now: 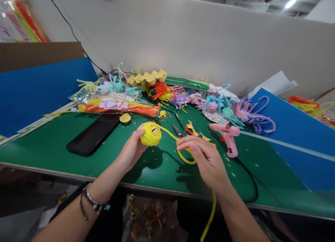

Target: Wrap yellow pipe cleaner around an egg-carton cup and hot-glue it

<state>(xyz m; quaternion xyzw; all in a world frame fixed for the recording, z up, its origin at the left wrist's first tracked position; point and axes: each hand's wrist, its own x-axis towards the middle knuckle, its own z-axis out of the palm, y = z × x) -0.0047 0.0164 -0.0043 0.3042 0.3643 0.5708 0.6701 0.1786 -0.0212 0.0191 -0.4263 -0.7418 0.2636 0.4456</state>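
My left hand (134,147) holds a yellow wrapped ball (151,134) with a small opening in its side, above the green table. From the ball a yellow fuzzy strand (167,131) runs right to my right hand (204,156), loops beneath its fingers and hangs down past the table edge. The right fingers are bent close together around the strand; the exact grip is partly hidden. Just behind the right hand lie dark-tipped scissors (178,131). A pink glue gun (228,137) stands to the right, its black cord running toward the front edge.
A black phone-like slab (92,135) lies at left on the green table (112,165). Behind are a clear bag of orange and yellow stems (123,105), a yellow egg carton (148,78) and pastel bundles (209,102). Blue panels (44,85) flank both sides.
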